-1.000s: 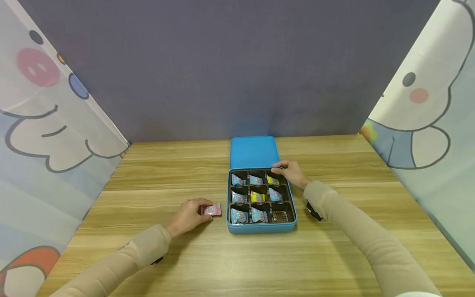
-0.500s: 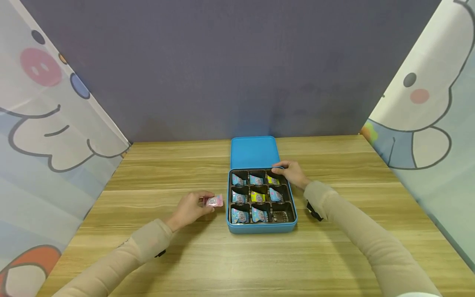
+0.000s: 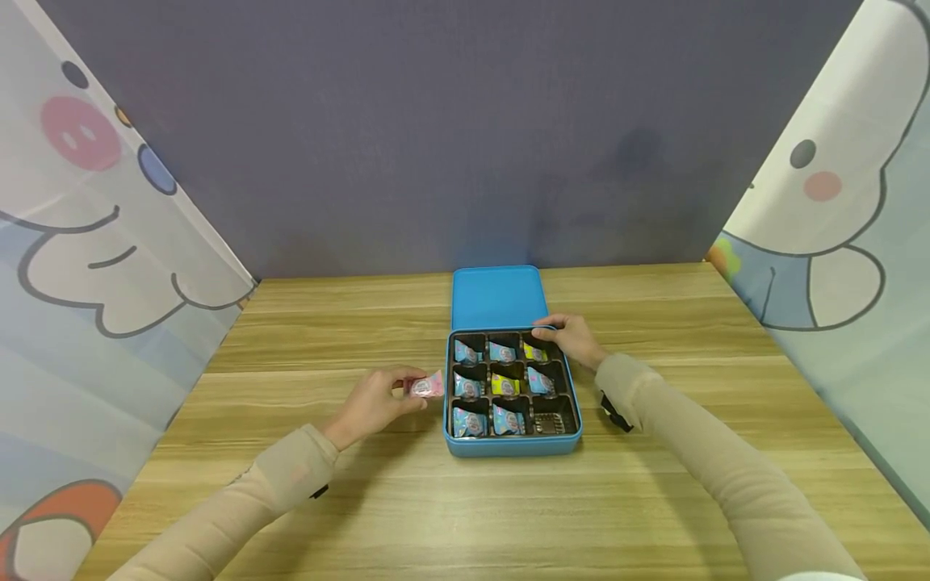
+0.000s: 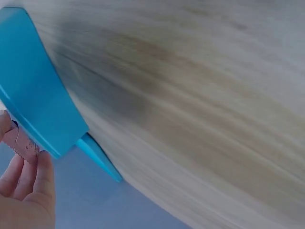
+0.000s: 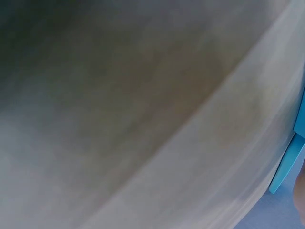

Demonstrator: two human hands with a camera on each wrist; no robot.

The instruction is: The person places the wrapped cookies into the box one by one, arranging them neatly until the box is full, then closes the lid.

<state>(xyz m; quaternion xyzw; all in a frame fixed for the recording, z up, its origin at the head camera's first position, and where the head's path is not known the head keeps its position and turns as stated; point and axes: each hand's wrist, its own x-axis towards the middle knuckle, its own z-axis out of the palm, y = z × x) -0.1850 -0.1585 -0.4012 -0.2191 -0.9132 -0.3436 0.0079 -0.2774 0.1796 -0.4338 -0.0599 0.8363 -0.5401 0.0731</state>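
Note:
My left hand (image 3: 372, 406) pinches a pink wrapped candy (image 3: 427, 385) between thumb and fingers, just left of the blue tin box (image 3: 512, 446). In the left wrist view the candy (image 4: 23, 143) overlaps the upper edge of the box wall (image 4: 43, 90). Inside the box, a dark divided tray holds blue candies (image 3: 468, 424) and yellow candies (image 3: 504, 385), one per filled compartment. The ribbed floor of the front right compartment (image 3: 548, 424) shows. My right hand (image 3: 574, 339) grips the box at its back right corner; only a sliver of that hand shows in the right wrist view.
The blue lid (image 3: 497, 297) lies folded back behind the box. A wood-grain table (image 3: 465, 516) extends around it, with a grey wall (image 3: 465, 145) at the back and cartoon-printed curtains (image 3: 821, 186) on both sides.
My left hand has lifted the pink candy and moved it slightly right and farther back, up to the box's left edge. The right hand and the box have stayed put.

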